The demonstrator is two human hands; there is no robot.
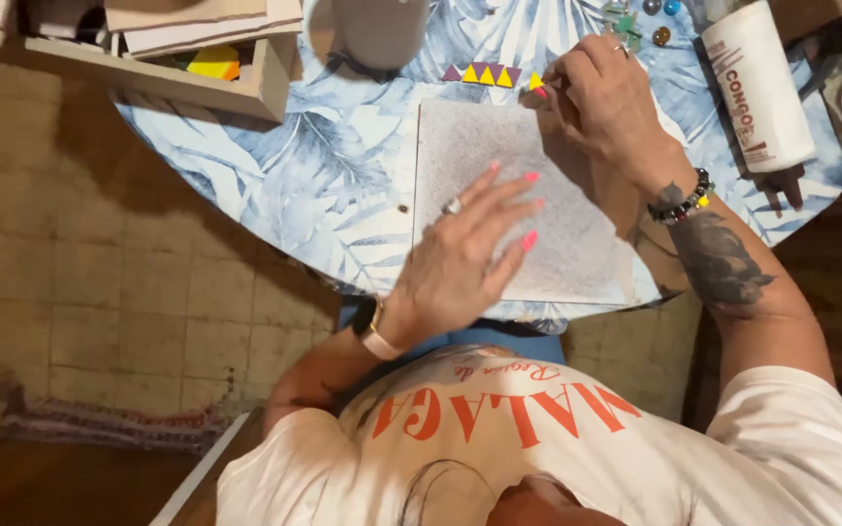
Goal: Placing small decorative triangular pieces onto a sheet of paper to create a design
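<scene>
The step in hand looks like laying small triangular tiles along the top edge of a grey speckled board (pixel 528 195) that lies flat on the leaf-patterned bench (pixel 275 166). The left hand (pixel 465 258) rests spread on the board, steadying it. The right hand (pixel 608 97) pinches a yellow triangle piece (pixel 536 83) at the board's upper corner (beside a short row of triangles (pixel 479 74)). Next comes careful alignment, probably.

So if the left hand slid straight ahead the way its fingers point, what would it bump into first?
Probably the right hand. The left hand lies flat on the grey board, fingers pointing up and right across it. Only bare board lies between them, though height is hard to judge.
</scene>
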